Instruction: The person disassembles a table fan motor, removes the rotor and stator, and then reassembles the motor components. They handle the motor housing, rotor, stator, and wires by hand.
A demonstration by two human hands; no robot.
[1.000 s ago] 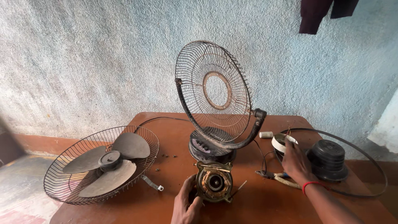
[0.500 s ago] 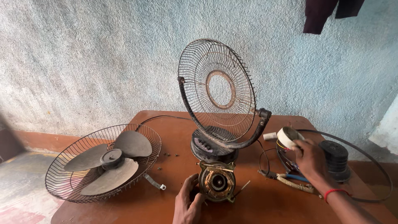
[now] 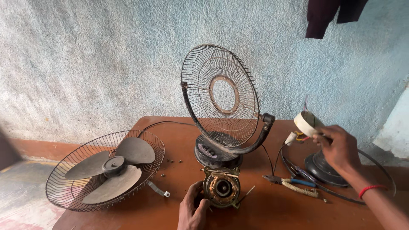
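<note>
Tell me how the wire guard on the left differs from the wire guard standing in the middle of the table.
The left guard lies tilted at the table's left edge, hanging partly off it; the middle guard stands nearly upright on the fan base. The left guard cradles the grey fan blades; the middle guard holds none and has an open ring at its centre. The left guard lies loose; the middle one is mounted. Both are round, dark wire cages.

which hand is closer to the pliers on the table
Left, though it's close. The left hand grips the fan motor, just left of the pliers. The right hand is raised above and to their right, holding a roll of tape.
</note>
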